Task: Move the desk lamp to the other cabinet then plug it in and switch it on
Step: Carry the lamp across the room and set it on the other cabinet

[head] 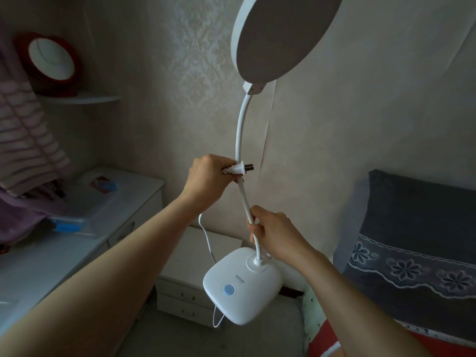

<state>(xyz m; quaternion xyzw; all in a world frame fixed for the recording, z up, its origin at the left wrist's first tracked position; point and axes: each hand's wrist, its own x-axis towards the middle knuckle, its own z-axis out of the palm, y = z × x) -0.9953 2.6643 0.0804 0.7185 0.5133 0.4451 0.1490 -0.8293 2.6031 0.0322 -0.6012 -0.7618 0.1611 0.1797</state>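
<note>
A white desk lamp hangs in the air in front of me, with a square base point(242, 287) that carries a blue button, a curved neck and a round head point(286, 34) at the top, unlit. My right hand point(273, 233) grips the lower neck just above the base. My left hand point(208, 179) holds the white two-pin plug point(240, 170) against the middle of the neck, pins pointing right. The white cord point(207, 238) loops down from my left hand and under the base. A small white cabinet point(190, 266) with drawers stands below, by the wall.
A long white cabinet point(128, 202) runs along the left, holding a clear plastic box point(85, 212), a blue-red item and purple cloth. A wall shelf point(79, 99) carries a red-rimmed mirror. A dark pillow with lace trim point(412, 240) lies on the bed at right.
</note>
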